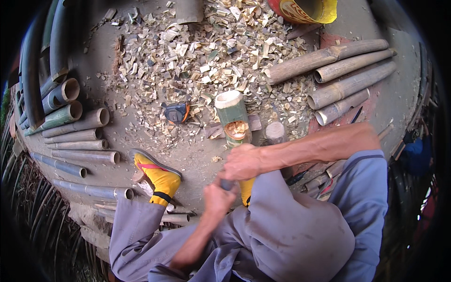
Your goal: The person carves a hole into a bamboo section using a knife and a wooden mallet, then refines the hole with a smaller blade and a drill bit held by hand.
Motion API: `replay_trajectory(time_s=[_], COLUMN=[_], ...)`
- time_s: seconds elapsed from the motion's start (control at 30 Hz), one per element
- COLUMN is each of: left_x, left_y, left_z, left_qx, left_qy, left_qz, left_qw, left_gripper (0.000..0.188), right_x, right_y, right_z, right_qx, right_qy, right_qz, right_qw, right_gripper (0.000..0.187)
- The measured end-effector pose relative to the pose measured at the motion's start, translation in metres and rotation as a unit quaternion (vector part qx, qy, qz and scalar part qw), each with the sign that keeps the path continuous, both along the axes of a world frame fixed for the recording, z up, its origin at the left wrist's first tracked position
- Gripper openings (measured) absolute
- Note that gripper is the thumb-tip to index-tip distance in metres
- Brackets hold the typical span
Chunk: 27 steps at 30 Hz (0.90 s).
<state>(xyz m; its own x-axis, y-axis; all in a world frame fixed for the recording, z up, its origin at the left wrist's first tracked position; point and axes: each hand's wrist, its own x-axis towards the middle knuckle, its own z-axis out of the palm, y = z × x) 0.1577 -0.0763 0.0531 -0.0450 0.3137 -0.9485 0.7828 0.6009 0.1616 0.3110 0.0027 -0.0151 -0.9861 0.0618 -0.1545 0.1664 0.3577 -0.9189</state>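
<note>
A green bamboo section is being set on the chip-strewn ground before the person, across a flat wooden piece, which is seemingly being used as a rest to steady it. Its pale rim is being pointed away from the body, presumably so that the side opening, where shavings are being held, is being left within reach. A tape measure is being left to the left, probably to be out of the way. A dark handle is apparently being clamped by the blurred left hand, its forearm being angled up from the lap. The right hand is being curled at the bamboo's near end, its forearm being stretched in from the right past the raised knee; whether the handle is being gripped there too cannot be told.
</note>
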Motion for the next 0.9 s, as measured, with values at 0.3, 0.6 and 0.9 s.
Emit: replay_trajectory(time_s=[0.3,0.6,0.9], left_x=[-0.038,-0.062,0.030], left_y=[0.004,0.191,0.246], left_z=[-0.039,-0.021,-0.003], left_qx=[0.180,0.246,0.255], left_qy=[-0.035,-0.100,-0.105], left_qz=[0.012,-0.516,-0.651], left_qw=[0.983,0.814,0.707], left_gripper=[0.036,0.022,0.013], right_x=[-0.033,-0.044,-0.011], right_y=[0.010,0.019,0.024], right_z=[0.001,0.004,0.006], right_qx=[0.096,0.074,-0.067], right_qy=[-0.080,-0.056,-0.011], right_qz=[-0.072,-0.535,-0.651], right_qw=[0.990,0.840,0.756], right_gripper=[0.011,0.035,0.031])
